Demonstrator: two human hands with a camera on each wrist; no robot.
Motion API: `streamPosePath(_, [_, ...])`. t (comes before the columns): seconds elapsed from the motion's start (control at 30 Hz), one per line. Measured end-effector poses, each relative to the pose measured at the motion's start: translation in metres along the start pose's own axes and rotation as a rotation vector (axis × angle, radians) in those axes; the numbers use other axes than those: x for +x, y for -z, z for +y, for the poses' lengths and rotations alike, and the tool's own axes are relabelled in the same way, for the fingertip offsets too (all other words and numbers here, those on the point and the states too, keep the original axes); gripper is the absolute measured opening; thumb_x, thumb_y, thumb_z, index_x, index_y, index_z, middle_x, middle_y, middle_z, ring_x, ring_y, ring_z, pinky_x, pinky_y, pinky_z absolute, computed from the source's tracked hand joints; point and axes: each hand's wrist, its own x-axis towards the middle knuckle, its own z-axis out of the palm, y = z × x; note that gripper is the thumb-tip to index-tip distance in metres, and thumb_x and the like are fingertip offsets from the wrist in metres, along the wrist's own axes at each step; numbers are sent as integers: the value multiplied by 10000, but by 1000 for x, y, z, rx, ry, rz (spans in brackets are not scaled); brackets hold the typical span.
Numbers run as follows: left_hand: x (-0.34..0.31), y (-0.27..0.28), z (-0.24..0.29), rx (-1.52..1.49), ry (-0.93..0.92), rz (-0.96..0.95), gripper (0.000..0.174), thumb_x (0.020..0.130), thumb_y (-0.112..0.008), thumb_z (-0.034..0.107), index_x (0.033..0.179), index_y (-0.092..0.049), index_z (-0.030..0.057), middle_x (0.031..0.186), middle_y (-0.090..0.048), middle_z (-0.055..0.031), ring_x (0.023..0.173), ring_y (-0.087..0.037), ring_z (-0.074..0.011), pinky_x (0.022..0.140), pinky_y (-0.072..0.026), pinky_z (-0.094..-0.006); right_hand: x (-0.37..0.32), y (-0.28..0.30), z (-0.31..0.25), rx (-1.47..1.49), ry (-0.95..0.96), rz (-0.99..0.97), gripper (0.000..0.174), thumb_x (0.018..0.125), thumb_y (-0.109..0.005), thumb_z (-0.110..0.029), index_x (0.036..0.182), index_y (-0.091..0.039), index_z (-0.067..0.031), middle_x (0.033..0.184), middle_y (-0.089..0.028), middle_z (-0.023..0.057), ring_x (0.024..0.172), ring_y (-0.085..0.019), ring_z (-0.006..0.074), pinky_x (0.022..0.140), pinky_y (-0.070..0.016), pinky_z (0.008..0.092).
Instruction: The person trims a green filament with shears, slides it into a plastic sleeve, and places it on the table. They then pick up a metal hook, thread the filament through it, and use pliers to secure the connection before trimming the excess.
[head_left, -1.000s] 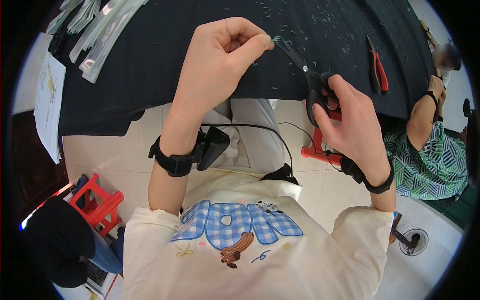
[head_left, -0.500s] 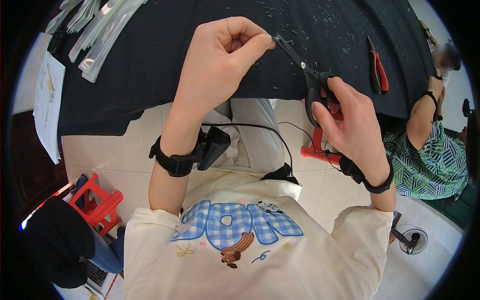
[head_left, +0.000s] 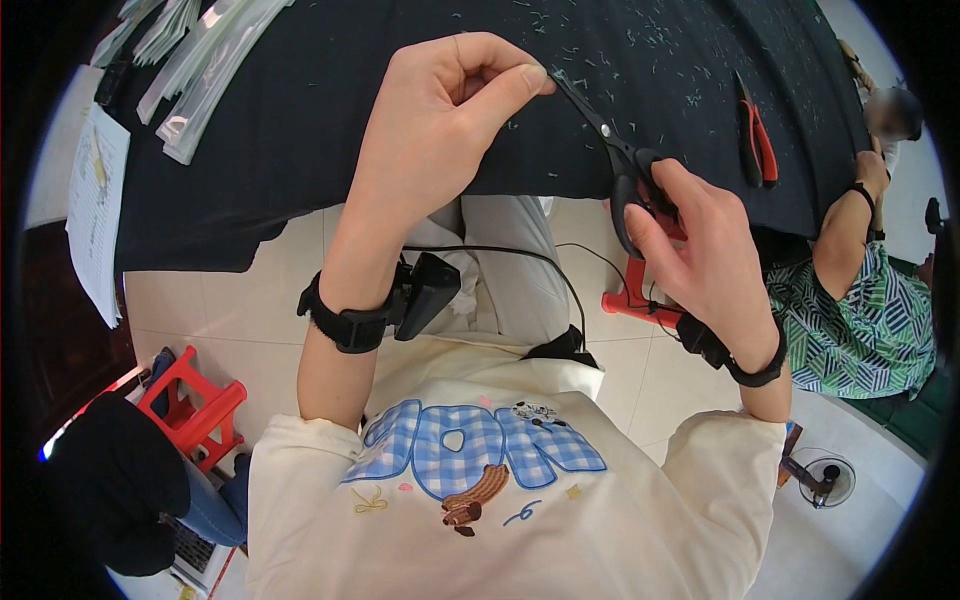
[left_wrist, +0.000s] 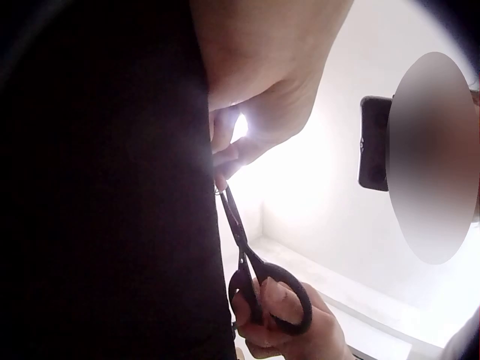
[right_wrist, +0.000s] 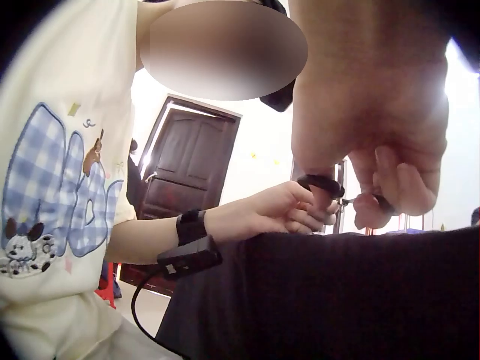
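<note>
In the head view black scissors are held by my right hand, thumb and fingers through the handle loops. Their blades point up and left, and the tips reach the fingertips of my left hand. Thumb and index finger of that hand are pinched together; whatever lies between them is too small to make out. The left wrist view shows the scissors with the blades nearly together, just below the pinching fingertips. Small green clippings lie scattered over the black cloth.
Red-handled pliers lie on the cloth at the right. Clear plastic strips are at the upper left, beside a written sheet at the edge. Red stools stand below the table, and another person sits at the far right.
The green bit seen at my left fingertips a second ago no longer shows there. The scissors have shifted slightly left and their blades look closer together. My left hand has barely moved.
</note>
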Motion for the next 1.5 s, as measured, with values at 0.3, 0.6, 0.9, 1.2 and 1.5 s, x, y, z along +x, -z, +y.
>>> streamPosePath(0.3, [-2, -1, 1, 19, 11, 10, 160, 826, -589, 170, 840, -668, 32, 613, -531, 53, 504, -345, -1, 443, -215, -181, -4, -9, 3, 22, 52, 75, 235, 764, -651, -176, 777, -506, 8, 560, -494, 111, 460, -507, 264, 437, -385, 326])
streamPosePath(0.6, [-2, -3, 2, -18, -12, 39, 155, 814, -601, 148, 830, -668, 10, 590, -528, 40, 488, -354, -3, 431, -229, -178, -4, -13, 3, 24, 70, 102, 230, 762, -653, -168, 784, -503, 4, 563, -497, 107, 459, -509, 257, 435, -393, 323])
streamPosePath(0.9, [-1, -3, 1, -29, 9, 33, 167, 817, -598, 166, 846, -665, 15, 585, -483, 69, 483, -301, 5, 432, -184, -179, -4, -19, 6, 50, 88, 135, 231, 750, -665, -159, 778, -496, -4, 546, -491, 91, 449, -505, 239, 429, -389, 313])
streamPosePath(1.2, [-1, -1, 0, -32, -2, 29, 165, 820, -598, 162, 852, -664, 13, 577, -469, 70, 478, -291, 7, 428, -172, -181, -3, -25, 6, 20, 126, 181, 225, 740, -670, -154, 770, -499, -10, 510, -464, 72, 428, -489, 221, 418, -378, 304])
streamPosePath(1.5, [0, 0, 2, -64, 16, 28, 150, 799, -614, 134, 815, -668, -4, 620, -579, 6, 530, -434, -17, 461, -289, -180, -2, -21, 1, -10, 120, 179, 217, 734, -668, -149, 760, -503, -11, 498, -465, 72, 413, -486, 221, 409, -379, 302])
